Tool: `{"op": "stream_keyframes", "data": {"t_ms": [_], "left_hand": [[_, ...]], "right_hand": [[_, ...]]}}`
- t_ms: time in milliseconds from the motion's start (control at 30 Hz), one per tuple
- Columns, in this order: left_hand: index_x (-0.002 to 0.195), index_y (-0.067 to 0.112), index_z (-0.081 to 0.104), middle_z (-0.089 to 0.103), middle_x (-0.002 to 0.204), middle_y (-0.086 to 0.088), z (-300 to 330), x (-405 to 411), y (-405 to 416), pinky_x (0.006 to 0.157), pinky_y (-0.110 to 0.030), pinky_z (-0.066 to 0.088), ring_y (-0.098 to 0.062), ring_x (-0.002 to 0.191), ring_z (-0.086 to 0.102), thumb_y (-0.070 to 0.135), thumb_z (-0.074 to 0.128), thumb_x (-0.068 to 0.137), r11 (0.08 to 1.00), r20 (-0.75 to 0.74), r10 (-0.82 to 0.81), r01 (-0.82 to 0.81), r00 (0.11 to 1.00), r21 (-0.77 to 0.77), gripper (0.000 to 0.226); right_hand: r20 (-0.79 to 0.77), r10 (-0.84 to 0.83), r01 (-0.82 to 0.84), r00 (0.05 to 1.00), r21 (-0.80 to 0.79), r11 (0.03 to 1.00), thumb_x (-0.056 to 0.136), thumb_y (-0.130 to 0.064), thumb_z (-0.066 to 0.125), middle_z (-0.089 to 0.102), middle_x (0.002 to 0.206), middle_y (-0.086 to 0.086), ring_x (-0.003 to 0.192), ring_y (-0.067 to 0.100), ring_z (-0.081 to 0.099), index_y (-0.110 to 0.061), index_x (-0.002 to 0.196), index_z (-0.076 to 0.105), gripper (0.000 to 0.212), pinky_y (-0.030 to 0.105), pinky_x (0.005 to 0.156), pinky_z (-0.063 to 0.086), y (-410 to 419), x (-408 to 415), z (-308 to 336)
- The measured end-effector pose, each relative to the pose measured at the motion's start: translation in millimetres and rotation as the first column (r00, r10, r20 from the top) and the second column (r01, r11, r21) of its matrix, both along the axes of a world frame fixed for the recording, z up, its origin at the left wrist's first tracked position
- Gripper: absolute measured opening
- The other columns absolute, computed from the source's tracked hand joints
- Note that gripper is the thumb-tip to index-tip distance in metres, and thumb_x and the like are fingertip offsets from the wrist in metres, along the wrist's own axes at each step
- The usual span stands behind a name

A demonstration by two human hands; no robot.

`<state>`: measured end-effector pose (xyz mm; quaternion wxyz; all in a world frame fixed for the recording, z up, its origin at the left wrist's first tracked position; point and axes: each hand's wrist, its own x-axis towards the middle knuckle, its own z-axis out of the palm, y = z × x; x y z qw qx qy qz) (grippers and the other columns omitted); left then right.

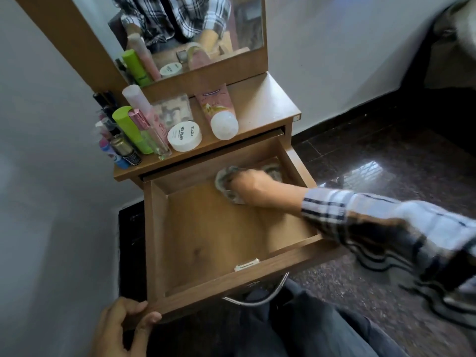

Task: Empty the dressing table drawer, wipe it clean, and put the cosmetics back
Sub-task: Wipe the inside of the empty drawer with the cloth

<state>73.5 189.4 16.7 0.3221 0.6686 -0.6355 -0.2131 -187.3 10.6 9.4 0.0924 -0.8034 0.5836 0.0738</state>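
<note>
One cloth (226, 180) under right hand (253, 185) in drawer (206, 228).

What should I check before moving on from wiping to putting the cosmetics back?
1. Drawer emptied: ok, only the cloth is inside.
2. Right hand holds the cloth against the back of the drawer floor: ok.
3. Left hand steadies the drawer's front left corner: ok.
4. Whole floor wiped: cannot tell.
5. Cosmetics waiting on the table top: ok, including the nail polish tub and pink tube.
</note>
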Motion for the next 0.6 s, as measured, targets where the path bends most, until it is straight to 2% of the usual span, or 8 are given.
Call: {"op": "stream_keyframes", "data": {"t_ms": [67,133,233,300,400,500,567,600], "left_hand": [[0.069,0.039,0.05,0.053,0.084,0.036,4,-5,2,0.068,0.009,0.029,0.022,0.073,0.047,-0.011,0.075,0.063,0.997,-0.023,0.015,-0.017,1.0,-0.071,0.056],[0.07,0.037,0.05,0.056,0.083,0.033,5,-8,2,0.067,0.009,0.029,0.022,0.073,0.048,-0.013,0.072,0.064,0.995,-0.037,0.047,-0.05,0.998,-0.087,0.055],[0.067,0.028,0.051,0.06,0.08,-0.004,8,-10,4,0.067,0.006,0.031,-0.005,0.07,0.052,-0.011,0.071,0.066,0.997,-0.049,0.05,-0.053,0.998,-0.059,0.044],[0.059,0.021,0.049,0.057,0.078,-0.016,11,-11,4,0.067,0.006,0.032,-0.01,0.066,0.048,-0.01,0.071,0.067,0.998,-0.036,0.052,-0.053,0.998,-0.036,0.038],[0.065,0.017,0.053,0.057,0.078,-0.01,10,-9,3,0.068,0.003,0.034,-0.011,0.07,0.049,-0.007,0.072,0.068,0.999,-0.03,0.038,-0.038,0.999,-0.022,0.031],[0.065,0.018,0.052,0.055,0.08,0.003,8,-7,4,0.067,-0.007,0.037,-0.02,0.072,0.052,-0.005,0.073,0.067,0.998,0.005,0.028,-0.028,1.0,-0.05,0.031],[0.062,0.027,0.05,0.053,0.077,0.004,6,-4,4,0.066,0.001,0.035,-0.015,0.07,0.052,-0.007,0.074,0.065,0.997,0.043,0.028,-0.025,0.999,-0.069,0.041],[0.063,0.028,0.05,0.052,0.074,0.004,4,-2,2,0.064,0.004,0.033,-0.011,0.071,0.051,-0.007,0.075,0.063,0.997,0.071,0.034,-0.029,0.997,-0.068,0.043]], "right_hand": [[0.034,-0.16,0.159,0.987,0.041,0.986,0.094,-0.025,0.053,0.06,0.124,0.009,0.113,0.029,0.058,-0.008,0.117,0.061,0.029,0.034,0.082,0.049,12,-20,6],[0.057,-0.176,0.174,0.983,0.048,0.984,0.091,-0.017,0.056,0.061,0.119,0.009,0.109,0.03,0.059,-0.007,0.114,0.063,0.026,0.036,0.081,0.051,28,-18,7],[0.088,-0.148,0.141,0.985,0.08,0.987,0.084,-0.003,0.054,0.068,0.104,0.009,0.098,0.027,0.065,-0.006,0.101,0.069,0.022,0.03,0.068,0.049,50,-2,6],[0.127,-0.12,0.103,0.985,0.128,0.986,0.081,-0.003,0.054,0.068,0.092,0.008,0.092,0.026,0.066,-0.007,0.092,0.069,0.019,0.027,0.061,0.043,61,8,3],[0.164,-0.131,0.114,0.978,0.112,0.987,0.079,-0.003,0.055,0.067,0.094,0.009,0.094,0.029,0.064,-0.009,0.092,0.067,0.019,0.027,0.062,0.04,58,17,6],[0.14,-0.261,0.254,0.955,0.07,0.965,0.082,-0.006,0.059,0.067,0.107,0.011,0.102,0.03,0.063,-0.008,0.103,0.067,0.022,0.03,0.068,0.044,28,25,11],[0.125,-0.331,0.329,0.935,0.034,0.944,0.089,-0.013,0.054,0.063,0.119,0.011,0.111,0.029,0.059,-0.008,0.111,0.064,0.024,0.032,0.081,0.05,8,41,13],[0.088,-0.281,0.282,0.956,0.005,0.959,0.092,-0.018,0.053,0.058,0.125,0.013,0.115,0.031,0.056,-0.008,0.117,0.061,0.028,0.036,0.088,0.051,1,54,11]]}}
